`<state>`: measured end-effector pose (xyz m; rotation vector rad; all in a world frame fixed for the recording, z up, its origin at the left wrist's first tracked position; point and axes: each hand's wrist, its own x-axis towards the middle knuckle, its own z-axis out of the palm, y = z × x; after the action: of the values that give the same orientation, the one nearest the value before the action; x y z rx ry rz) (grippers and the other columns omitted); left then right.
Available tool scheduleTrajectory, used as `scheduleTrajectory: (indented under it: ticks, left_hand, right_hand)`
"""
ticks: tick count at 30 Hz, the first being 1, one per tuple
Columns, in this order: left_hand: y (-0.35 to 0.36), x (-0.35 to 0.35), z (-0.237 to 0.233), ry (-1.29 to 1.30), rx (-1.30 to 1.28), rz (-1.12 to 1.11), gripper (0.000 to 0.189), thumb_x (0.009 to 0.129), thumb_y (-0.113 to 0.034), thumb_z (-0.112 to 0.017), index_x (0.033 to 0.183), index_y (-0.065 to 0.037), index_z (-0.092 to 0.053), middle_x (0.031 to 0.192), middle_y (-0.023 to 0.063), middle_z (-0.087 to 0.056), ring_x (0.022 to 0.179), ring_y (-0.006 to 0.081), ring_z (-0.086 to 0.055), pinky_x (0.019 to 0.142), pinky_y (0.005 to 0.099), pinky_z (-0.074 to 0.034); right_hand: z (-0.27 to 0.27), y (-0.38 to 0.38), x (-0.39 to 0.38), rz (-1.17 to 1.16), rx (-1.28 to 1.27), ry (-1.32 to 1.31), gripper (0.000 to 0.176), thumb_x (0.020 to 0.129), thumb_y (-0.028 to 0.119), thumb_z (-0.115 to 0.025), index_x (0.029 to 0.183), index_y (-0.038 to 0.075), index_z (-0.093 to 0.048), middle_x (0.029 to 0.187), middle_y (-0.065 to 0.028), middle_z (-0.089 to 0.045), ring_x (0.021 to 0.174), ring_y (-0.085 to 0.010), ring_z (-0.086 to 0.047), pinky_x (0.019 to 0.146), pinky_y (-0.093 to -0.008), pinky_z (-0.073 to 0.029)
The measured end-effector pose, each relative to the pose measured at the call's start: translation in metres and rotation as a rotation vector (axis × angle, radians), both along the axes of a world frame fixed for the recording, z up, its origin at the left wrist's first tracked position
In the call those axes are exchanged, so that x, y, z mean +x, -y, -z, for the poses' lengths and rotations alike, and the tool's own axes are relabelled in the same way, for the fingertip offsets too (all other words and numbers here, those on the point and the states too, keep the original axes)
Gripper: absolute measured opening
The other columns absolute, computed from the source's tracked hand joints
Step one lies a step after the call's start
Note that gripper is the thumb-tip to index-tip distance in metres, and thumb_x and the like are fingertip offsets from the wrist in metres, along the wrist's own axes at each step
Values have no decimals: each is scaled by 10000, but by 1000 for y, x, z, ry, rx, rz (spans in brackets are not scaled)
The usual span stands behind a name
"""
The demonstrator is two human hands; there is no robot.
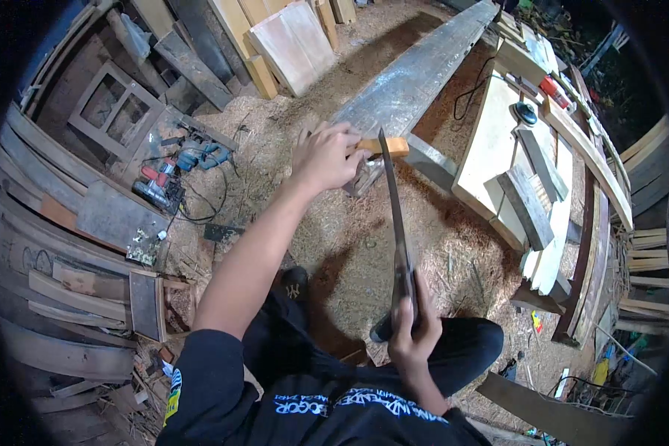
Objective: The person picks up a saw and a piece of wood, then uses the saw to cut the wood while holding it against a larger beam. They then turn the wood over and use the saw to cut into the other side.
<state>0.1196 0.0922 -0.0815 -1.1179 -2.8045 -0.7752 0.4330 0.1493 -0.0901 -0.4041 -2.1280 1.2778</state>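
Note:
My left hand (323, 157) presses down on a small pale wood block (385, 146) that rests on the near end of a long grey plank (416, 74). My right hand (412, 327) grips the dark handle of a hand saw (396, 215). Its long blade runs up from my hand and crosses the block just right of my left fingers. Both arms wear dark sleeves, and my knee shows below the saw.
Sawdust covers the ground. Power tools (178, 167) with cables lie at the left beside stacked boards and a wooden frame (111, 104). A workbench (498, 149) with wood pieces, a sander (526, 113) and a red tool stands at the right.

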Motion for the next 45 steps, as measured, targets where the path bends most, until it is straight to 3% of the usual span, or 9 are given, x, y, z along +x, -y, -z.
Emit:
scheduleTrajectory:
  ticks: [6,16,18,22,29,38,40,42,45]
  left_hand:
    - [1,-5,-7,56,9,60,266,957,-365,-697,1100,-165,-801,1197,-28,-695,1204,249,-619,1125,574,-400]
    - [1,-5,6,-108,78,47,260,937,-359,-714,1048,-140,-800,1081,20,-694,1122,295,-633,990,535,-464]
    - [3,-6,2,-91,56,74,262,938,-361,-713,1055,-144,-801,1077,22,-693,1126,291,-631,994,531,-458]
    - [2,2,-2,-161,17,3,257,937,-356,-718,1064,-150,-805,1080,27,-695,1144,276,-628,989,494,-457]
    - [1,3,6,-162,94,12,258,932,-340,-722,1065,-135,-805,1086,37,-697,1132,294,-634,959,473,-472]
    - [2,3,-3,-88,21,12,277,932,-337,-723,1092,-126,-804,1105,35,-704,1137,303,-641,988,489,-474]
    - [0,2,-5,-72,24,1,284,930,-351,-725,1089,-129,-804,1097,38,-702,1127,311,-640,989,487,-474]
    - [-2,-2,1,-106,79,17,287,931,-359,-725,1081,-128,-804,1097,37,-703,1118,315,-642,989,486,-474]
    - [2,-5,-1,-80,74,61,290,932,-374,-724,1063,-128,-805,1099,32,-707,1112,312,-643,994,483,-475]
  right_hand:
    - [-6,-21,-64,-42,-292,21,490,1052,26,-519,1534,-46,-468,1047,-118,-709,768,-69,-562,698,-227,-481]
    - [1,3,4,18,-93,-8,470,1057,44,-522,1514,-59,-488,1122,-147,-722,919,-115,-629,854,-289,-520]
    - [-18,-9,-26,-21,-339,121,474,1058,53,-536,1516,-58,-486,1126,-138,-721,895,-96,-614,815,-268,-515]
    - [2,-14,-69,-4,-142,-21,478,1063,62,-545,1527,-34,-482,1008,-59,-724,685,-37,-511,591,-215,-432]
    - [5,4,10,3,-148,0,485,1058,39,-524,1534,-38,-473,1014,-54,-690,678,-41,-491,606,-207,-438]
    - [-8,-7,-45,-42,-136,-81,491,1051,17,-529,1535,-44,-469,837,-36,-650,685,-29,-498,572,-230,-416]
    - [10,-4,-15,9,39,-102,500,1049,24,-532,1541,-35,-469,1047,-106,-744,727,-25,-538,640,-210,-451]
    - [3,5,15,-15,-258,61,495,1051,40,-533,1537,-35,-474,1163,-143,-745,749,-42,-560,686,-217,-480]
    - [-7,-7,-18,-8,-213,11,475,1065,80,-530,1521,-50,-488,1175,-111,-719,790,-81,-577,730,-254,-500]
